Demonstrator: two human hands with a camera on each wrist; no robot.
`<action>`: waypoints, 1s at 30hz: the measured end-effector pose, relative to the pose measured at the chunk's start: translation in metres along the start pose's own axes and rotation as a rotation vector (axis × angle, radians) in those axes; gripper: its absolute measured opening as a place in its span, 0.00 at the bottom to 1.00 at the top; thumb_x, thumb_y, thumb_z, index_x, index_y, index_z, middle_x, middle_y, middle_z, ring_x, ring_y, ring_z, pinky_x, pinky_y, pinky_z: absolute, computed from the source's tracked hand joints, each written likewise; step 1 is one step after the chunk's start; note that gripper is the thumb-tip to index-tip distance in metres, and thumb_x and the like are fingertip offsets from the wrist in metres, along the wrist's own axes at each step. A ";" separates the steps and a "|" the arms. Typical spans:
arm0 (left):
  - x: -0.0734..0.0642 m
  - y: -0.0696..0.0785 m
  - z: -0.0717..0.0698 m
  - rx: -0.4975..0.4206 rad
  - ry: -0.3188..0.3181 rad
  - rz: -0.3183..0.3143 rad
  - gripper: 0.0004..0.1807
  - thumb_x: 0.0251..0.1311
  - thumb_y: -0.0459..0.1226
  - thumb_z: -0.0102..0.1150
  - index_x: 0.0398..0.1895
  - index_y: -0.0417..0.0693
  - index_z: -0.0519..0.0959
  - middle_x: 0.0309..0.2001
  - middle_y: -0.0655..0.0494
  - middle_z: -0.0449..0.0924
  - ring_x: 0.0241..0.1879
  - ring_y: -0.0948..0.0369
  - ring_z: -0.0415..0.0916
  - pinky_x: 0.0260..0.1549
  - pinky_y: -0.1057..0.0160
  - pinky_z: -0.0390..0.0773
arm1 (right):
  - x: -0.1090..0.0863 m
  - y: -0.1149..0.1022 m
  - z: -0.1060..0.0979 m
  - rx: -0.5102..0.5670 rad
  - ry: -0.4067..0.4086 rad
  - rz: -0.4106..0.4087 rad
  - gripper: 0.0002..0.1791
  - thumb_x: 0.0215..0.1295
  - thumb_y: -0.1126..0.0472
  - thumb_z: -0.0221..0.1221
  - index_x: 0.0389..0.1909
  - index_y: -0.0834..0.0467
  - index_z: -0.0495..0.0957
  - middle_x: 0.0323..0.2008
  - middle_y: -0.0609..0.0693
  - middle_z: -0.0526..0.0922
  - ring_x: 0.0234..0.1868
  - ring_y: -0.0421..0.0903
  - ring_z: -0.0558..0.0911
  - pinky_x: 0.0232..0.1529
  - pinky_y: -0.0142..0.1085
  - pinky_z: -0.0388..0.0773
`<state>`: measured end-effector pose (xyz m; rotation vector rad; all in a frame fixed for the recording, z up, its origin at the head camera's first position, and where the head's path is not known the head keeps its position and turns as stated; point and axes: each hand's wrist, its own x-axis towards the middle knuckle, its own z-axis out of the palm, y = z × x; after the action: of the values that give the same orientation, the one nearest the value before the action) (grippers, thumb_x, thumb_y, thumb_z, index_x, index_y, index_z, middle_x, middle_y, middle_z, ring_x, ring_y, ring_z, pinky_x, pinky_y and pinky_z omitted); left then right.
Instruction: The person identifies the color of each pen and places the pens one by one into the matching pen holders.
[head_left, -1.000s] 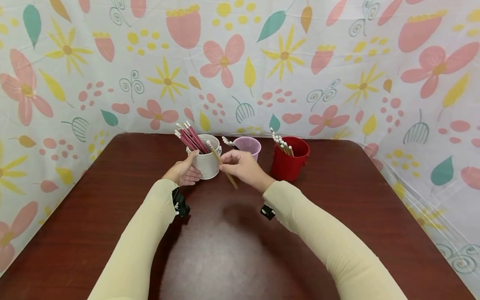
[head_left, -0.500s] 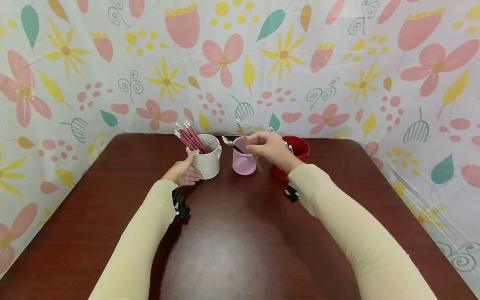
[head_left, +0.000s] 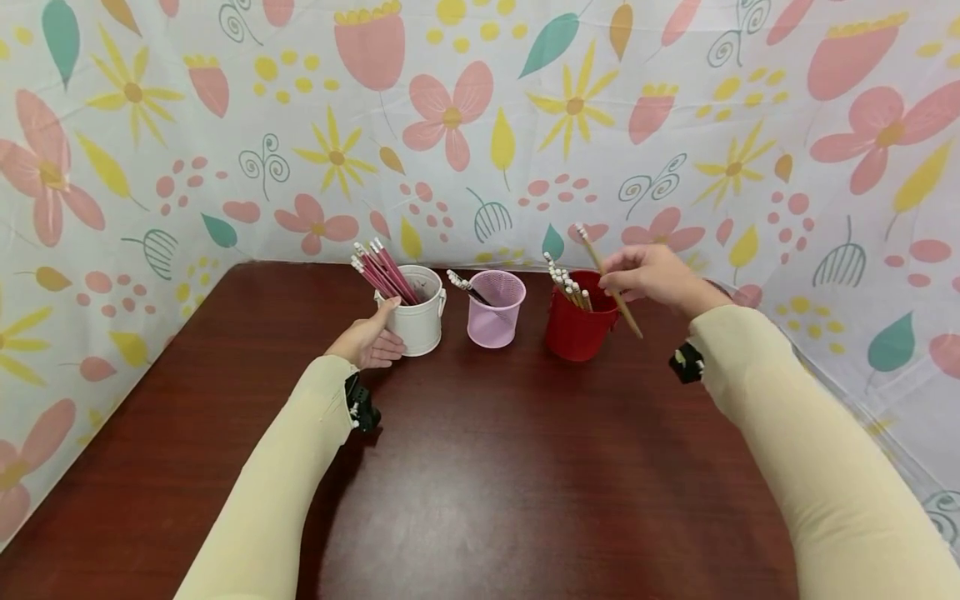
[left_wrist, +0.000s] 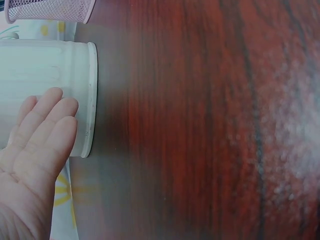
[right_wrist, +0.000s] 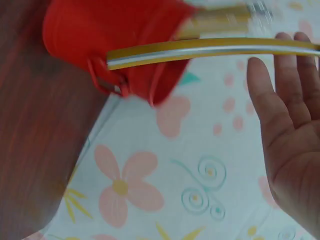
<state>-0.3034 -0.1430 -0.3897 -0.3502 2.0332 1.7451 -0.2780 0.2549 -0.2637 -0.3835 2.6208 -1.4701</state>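
My right hand [head_left: 651, 275] pinches a gold pencil [head_left: 611, 283] near its middle, white eraser end up, tilted beside the red bucket [head_left: 579, 333]. In the right wrist view the same pencil [right_wrist: 200, 48] crosses in front of the bucket. Other gold pencils [head_left: 573, 292] with white erasers stand in that bucket. My left hand [head_left: 371, 340] rests against the side of the white bucket [head_left: 418, 332], fingers straight and thumb near the rim. Several pink pencils [head_left: 386, 273] lean inside the white bucket. In the left wrist view straight fingers [left_wrist: 62, 135] touch its wall.
Between the two buckets stands a pink mesh cup [head_left: 492, 327] with several dark, white-ended pencils [head_left: 468, 287] leaning left. All three containers are near the back of the brown table [head_left: 480, 467]. A flower-patterned cloth [head_left: 450, 167] hangs behind.
My right hand has carried the gold pencil rightward, from beside the white bucket, past the pink mesh cup, to the red bucket. My left hand has stayed at the white bucket.
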 end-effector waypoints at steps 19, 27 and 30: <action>0.001 -0.001 0.002 -0.019 0.008 -0.008 0.45 0.61 0.66 0.41 0.50 0.26 0.72 0.41 0.41 0.80 0.53 0.45 0.74 0.55 0.51 0.73 | 0.028 0.038 0.045 0.131 0.715 -0.137 0.05 0.61 0.69 0.59 0.37 0.63 0.75 0.28 0.47 0.80 0.32 0.36 0.77 0.37 0.30 0.73; 0.002 -0.001 0.003 -0.005 0.007 -0.013 0.47 0.61 0.67 0.40 0.52 0.26 0.71 0.42 0.40 0.79 0.52 0.46 0.75 0.53 0.52 0.74 | 0.017 0.074 0.058 -0.468 0.595 0.064 0.15 0.66 0.57 0.58 0.46 0.63 0.83 0.58 0.63 0.74 0.71 0.65 0.52 0.58 0.72 0.26; 0.001 -0.001 0.002 -0.009 0.014 -0.013 0.48 0.61 0.67 0.39 0.54 0.26 0.71 0.44 0.39 0.78 0.53 0.46 0.74 0.54 0.52 0.74 | 0.016 0.077 0.058 -0.527 0.530 0.093 0.18 0.67 0.56 0.56 0.49 0.63 0.81 0.66 0.66 0.64 0.72 0.67 0.42 0.57 0.74 0.26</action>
<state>-0.3038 -0.1408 -0.3913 -0.3786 2.0282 1.7495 -0.2936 0.2411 -0.3588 0.1161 3.3825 -0.9226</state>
